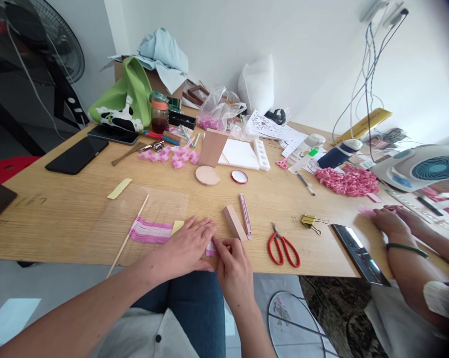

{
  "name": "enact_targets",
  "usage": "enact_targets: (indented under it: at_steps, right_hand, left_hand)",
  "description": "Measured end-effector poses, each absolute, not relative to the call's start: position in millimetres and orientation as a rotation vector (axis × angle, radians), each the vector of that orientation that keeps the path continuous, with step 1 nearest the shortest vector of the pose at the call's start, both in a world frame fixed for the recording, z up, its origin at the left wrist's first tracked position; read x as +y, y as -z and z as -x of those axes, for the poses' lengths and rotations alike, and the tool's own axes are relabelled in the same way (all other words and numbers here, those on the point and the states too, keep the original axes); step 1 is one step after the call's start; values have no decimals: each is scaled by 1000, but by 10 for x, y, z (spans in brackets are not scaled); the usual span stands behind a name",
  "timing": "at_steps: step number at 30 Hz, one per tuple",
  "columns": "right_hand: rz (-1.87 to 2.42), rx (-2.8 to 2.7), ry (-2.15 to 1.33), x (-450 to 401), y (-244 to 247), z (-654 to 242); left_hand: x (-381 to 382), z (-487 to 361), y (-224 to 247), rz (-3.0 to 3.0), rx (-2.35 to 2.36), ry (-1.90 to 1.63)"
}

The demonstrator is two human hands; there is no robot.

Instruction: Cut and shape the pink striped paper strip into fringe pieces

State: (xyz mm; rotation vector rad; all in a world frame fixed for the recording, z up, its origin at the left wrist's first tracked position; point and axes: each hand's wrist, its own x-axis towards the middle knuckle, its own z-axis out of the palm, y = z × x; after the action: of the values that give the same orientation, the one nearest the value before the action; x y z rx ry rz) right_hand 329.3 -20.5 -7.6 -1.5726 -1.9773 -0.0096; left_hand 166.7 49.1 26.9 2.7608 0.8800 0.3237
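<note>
A pink-and-white strip of sheer fabric (pixel 151 231) lies flat along the table's front edge, its left end gathered around a thin wooden stick (pixel 129 233). My left hand (pixel 189 243) rests on the strip with its fingers stretched out, covering its middle. Close beside it, my right hand (pixel 233 261) has its thumb and finger pinched at the strip's right end. A piece of yellow tape (pixel 178 226) shows just beyond my left fingers. To the right of the hands lie a wooden block (pixel 234 223), a pink utility knife (pixel 245 216) and red-handled scissors (pixel 283 248).
Another strip of yellow tape (pixel 119 189) lies farther left. A round wooden disc (pixel 207 175), pink fabric pieces (pixel 181 156) and a jar (pixel 159 114) stand farther back. At right are a binder clip (pixel 314 222), a phone (pixel 359 253) and a co-worker's hands (pixel 392 221).
</note>
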Motion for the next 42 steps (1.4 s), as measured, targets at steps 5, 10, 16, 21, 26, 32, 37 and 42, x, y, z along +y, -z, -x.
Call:
enact_targets:
  at_steps: [5, 10, 16, 21, 26, 32, 37, 42]
  right_hand:
    - [1559, -1968, 12, -209, 87, -3297]
    - [1573, -1983, 13, -207, 60, -3286]
    - [1575, -2003, -1, -202, 31, -3280]
    - [1576, -1998, -24, -211, 35, -3284]
    - [1567, -1985, -22, -210, 53, -3283]
    - [1551, -1929, 11, -211, 113, -3302]
    - [1568, -1937, 5, -213, 89, -3287]
    - [1568, -1958, -10, -212, 72, -3281]
  left_hand:
    - [491, -1658, -241, -2751, 871, -374]
    - [495, -1657, -247, -2760, 876, -350]
    - [500, -1665, -280, -2780, 881, -300]
    - [506, -1672, -287, -2767, 883, -315]
    - [506, -1661, -287, -2769, 876, -308]
    - [506, -1669, -308, -2782, 893, -219]
    - [508, -1679, -312, -2804, 896, -201]
    - [515, -1679, -288, -2789, 883, -224]
